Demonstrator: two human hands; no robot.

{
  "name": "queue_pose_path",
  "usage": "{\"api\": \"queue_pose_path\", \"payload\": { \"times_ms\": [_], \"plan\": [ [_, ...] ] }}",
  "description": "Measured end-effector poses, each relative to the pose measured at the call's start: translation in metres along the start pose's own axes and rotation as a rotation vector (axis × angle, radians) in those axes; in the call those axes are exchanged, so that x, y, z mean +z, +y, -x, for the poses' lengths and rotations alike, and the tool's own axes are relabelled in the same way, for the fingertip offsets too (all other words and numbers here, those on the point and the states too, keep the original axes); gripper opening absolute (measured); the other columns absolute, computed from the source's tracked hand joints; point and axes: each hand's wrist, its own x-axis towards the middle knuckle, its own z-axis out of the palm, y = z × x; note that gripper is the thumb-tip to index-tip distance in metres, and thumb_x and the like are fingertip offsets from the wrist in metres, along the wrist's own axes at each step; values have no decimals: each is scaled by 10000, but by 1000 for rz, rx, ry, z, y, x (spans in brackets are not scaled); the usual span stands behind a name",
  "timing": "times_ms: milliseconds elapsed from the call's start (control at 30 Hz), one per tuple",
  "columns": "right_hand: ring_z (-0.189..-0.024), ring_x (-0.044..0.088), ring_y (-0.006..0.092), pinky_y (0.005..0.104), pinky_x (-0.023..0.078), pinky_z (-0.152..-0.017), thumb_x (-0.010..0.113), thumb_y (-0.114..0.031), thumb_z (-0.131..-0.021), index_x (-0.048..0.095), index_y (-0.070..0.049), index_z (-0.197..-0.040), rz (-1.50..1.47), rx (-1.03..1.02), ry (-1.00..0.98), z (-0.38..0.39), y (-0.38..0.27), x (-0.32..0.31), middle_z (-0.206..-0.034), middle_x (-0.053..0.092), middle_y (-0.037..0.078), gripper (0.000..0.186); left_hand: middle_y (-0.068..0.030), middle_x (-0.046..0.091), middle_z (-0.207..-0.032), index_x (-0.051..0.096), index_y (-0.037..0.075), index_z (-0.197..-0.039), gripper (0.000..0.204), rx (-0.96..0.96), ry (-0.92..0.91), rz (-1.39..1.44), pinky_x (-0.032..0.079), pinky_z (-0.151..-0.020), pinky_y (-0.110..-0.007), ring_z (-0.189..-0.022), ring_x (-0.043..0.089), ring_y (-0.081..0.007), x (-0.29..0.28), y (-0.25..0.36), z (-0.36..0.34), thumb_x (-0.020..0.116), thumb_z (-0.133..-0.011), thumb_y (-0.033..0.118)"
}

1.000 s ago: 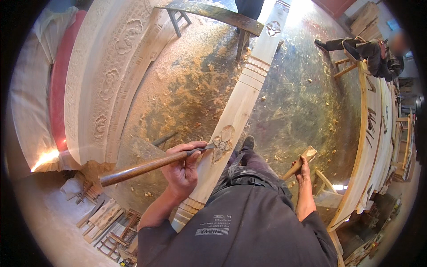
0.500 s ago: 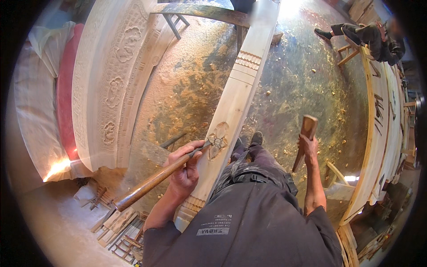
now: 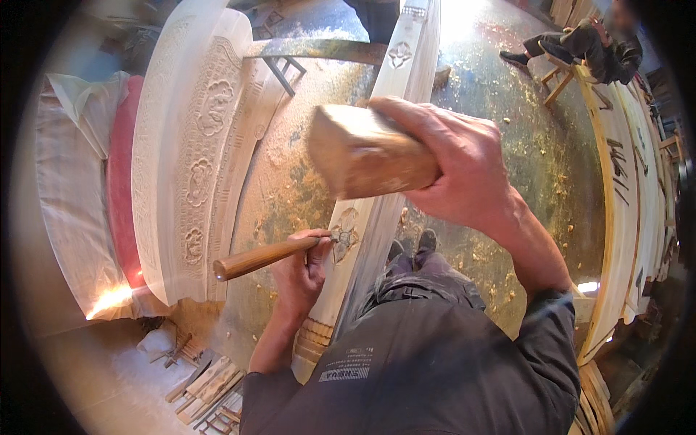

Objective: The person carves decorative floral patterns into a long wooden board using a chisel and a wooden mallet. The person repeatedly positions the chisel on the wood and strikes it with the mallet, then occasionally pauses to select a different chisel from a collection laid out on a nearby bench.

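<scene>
My left hand [image 3: 299, 272] is closed round the lower part of a wood-handled chisel [image 3: 264, 259], whose butt points to the left. The chisel's tip end meets a carved flower [image 3: 346, 235] on a long pale wooden beam [image 3: 335, 284]; the blade is mostly hidden by my fingers. Raised high over the beam, my right hand [image 3: 464, 163] grips a wooden mallet [image 3: 366, 154], a thick block slightly smeared by motion. It hides the middle stretch of the beam. Further up the beam is a second carved flower [image 3: 399, 54].
Left stands a large carved wooden panel [image 3: 196, 145], beside a red cloth [image 3: 123, 188]. A trestle [image 3: 284, 72] and a cross plank [image 3: 319, 51] are at the far side. A seated person [image 3: 587, 47] is far right, near stacked boards [image 3: 616, 196]. Wood offcuts [image 3: 206, 391] lie lower left.
My right hand has swung the mallet up and left, from beside my body to above the beam. The chisel handle has tilted nearer level, its tip still at the carved flower.
</scene>
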Motion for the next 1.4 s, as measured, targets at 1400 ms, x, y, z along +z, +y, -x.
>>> {"api": "queue_pose_path", "payload": {
  "times_ms": [1400],
  "plan": [
    [-878,750,314,388,606,-701,797,-84,-783,681,-144,-1020,-282,-172,97,-102,-74,10,-880,732,120,271,-141,726,-856,652,41,-1006,77,53,11,-53,541,-597,-369,-693,714,-319,-1,9,-9,712,-959,32]
  ]
}}
